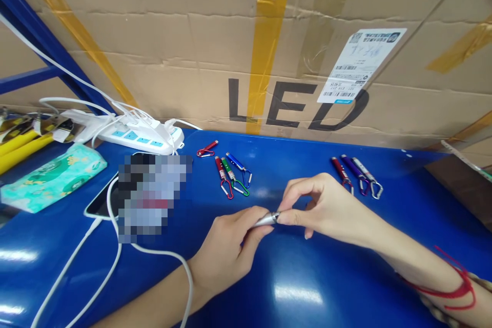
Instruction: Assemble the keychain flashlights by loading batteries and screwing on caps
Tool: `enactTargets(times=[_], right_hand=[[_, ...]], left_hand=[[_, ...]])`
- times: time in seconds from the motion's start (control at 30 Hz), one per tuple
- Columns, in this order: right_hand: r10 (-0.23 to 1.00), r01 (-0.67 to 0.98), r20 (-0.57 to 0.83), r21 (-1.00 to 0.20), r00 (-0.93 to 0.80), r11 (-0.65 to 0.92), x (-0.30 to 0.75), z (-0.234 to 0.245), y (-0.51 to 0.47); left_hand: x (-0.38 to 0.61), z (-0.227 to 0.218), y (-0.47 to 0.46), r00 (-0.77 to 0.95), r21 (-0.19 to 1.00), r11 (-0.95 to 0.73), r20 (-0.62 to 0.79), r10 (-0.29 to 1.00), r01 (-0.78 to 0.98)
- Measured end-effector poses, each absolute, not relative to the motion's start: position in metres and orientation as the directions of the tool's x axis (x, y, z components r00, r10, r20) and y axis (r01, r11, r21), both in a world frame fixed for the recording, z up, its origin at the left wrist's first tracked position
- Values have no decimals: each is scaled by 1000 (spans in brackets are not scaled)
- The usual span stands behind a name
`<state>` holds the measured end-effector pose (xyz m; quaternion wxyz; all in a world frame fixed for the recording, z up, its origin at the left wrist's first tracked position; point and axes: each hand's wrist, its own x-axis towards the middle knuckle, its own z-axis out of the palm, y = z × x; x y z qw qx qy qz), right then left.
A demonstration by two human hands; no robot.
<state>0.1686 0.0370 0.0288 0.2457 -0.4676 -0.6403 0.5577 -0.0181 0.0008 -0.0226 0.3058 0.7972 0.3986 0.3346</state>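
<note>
Teal-green soft plastic packet [54, 177] on glossy blue table [342, 282]; left hand [228, 243], grip pinching slim silver metallic cylinder [264, 221], centre, over table; right hand [328, 210], grip pinching cylinder's end; behind, creased brown cardboard box [184, 56] printed black "LED", white paper barcode label [357, 69] at right.

Got a slim silver metal cylinder [264, 221] in the bare left hand [230, 246], kinda pinching its end with the bare right hand [330, 210], over a glossy blue tabletop [238, 297] full of carabiner-clipped penlights [228, 167].

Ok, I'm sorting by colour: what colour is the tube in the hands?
The tube is silver, best seen in the head view.
</note>
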Motion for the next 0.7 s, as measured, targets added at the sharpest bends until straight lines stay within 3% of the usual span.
enactTargets(times=[0.3,0.43,0.53,0.63,0.7], right_hand=[[846,353,-109,-930,-521,98,174,23,33],[824,252,-199,-965,-531,-70,169,20,32],[754,172,-265,-964,-601,-202,163,18,33],[732,185,-300,-954,-612,-236,160,17,33],[730,204,-311,-950,-608,-235,160,17,32]], left_hand=[[-16,-26,-4,489,695,-582,366,792,422],[-16,-26,-7,462,672,-576,370,806,466],[-18,-24,-6,469,570,-641,440,766,513],[-20,-20,-3,497,424,-706,507,704,567],[-20,-19,-1,503,427,-699,491,712,573]])
